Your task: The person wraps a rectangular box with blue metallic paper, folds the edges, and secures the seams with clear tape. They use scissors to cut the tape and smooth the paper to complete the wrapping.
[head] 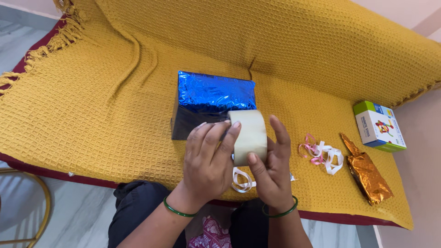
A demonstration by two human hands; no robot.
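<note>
A roll of clear packing tape (250, 135) is held upright between both hands above the near edge of the sofa. My left hand (209, 160) grips its left side with fingers spread over the face. From the right, my right hand (273, 172) holds the roll, thumb pressed on its outer band. Just behind the roll lies a box wrapped in shiny blue foil (213, 98) on the mustard waffle blanket (115, 105). Both wrists wear green bangles.
Pink and white curling ribbons (321, 154) lie to the right, another white ribbon (241, 181) under my hands. A crumpled copper foil packet (367, 174) and a small white-and-green printed box (379, 126) sit at the far right. A gold metal frame (43, 202) stands on the marble floor at left.
</note>
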